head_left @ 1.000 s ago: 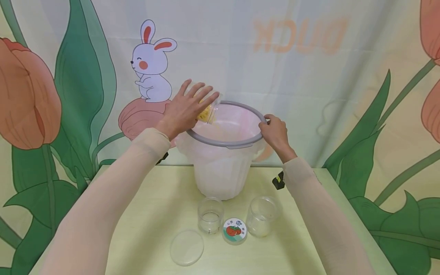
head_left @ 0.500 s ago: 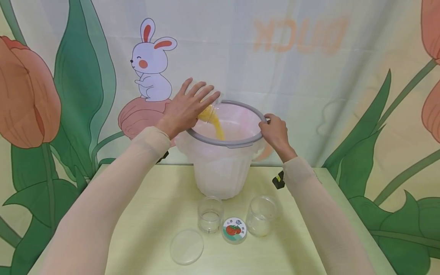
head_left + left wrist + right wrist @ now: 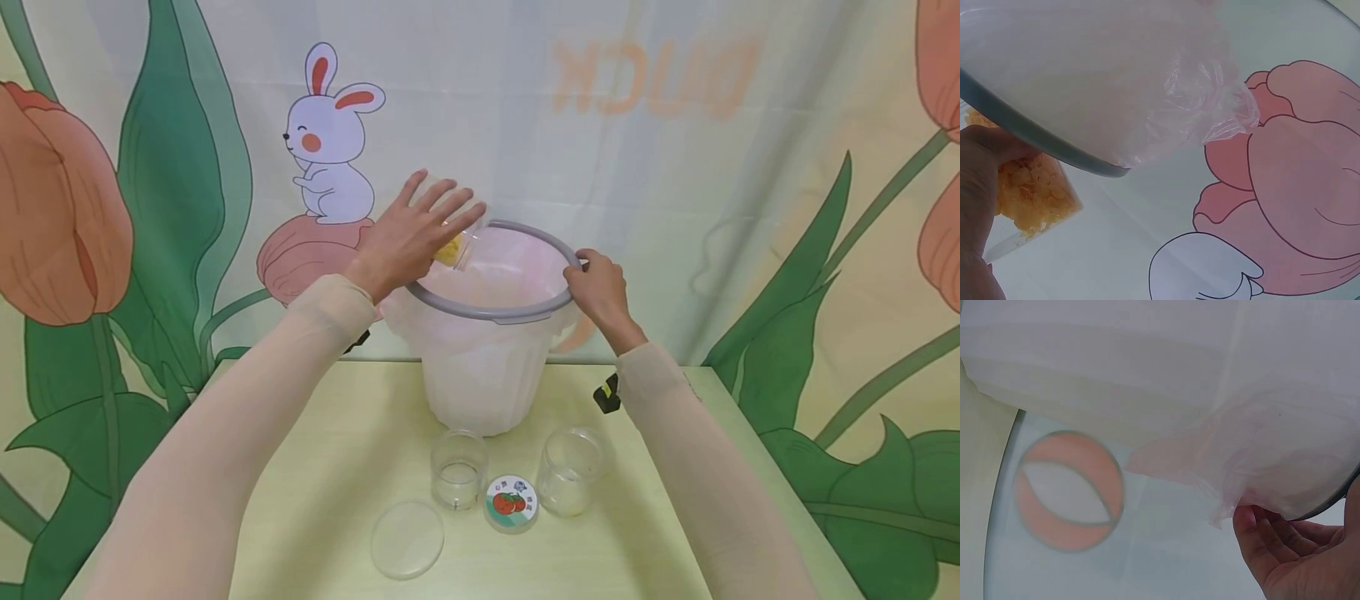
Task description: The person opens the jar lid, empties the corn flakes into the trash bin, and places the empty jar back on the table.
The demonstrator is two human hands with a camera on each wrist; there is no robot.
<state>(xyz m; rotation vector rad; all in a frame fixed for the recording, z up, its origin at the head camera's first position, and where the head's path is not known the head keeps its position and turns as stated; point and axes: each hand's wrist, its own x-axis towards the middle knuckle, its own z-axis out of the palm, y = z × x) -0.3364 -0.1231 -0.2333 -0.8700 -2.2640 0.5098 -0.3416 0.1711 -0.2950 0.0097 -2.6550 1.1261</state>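
Observation:
My left hand (image 3: 405,237) grips a clear jar (image 3: 467,247) tipped over the left side of a white bin (image 3: 486,383). Yellow flaky bits (image 3: 1030,194) show inside the jar in the left wrist view. A thin pinkish bag (image 3: 1197,106) lines the bin, held round the top by a grey ring (image 3: 480,312). On the right side, my right hand (image 3: 600,292) holds the ring, its fingers curled under the bag's edge in the right wrist view. The bin's bottom is hidden.
In front of the bin stand two clear jars, one at left (image 3: 459,475) and one at right (image 3: 573,475). A lid with a tomato picture (image 3: 512,503) and a clear lid (image 3: 407,540) lie on the pale table (image 3: 315,467). Behind hangs a printed curtain (image 3: 675,183).
Half a second ago a stream of yellow bits fell from the jar into the bin; now no stream shows. My left hand shifted slightly, while my right hand stayed on the rim.

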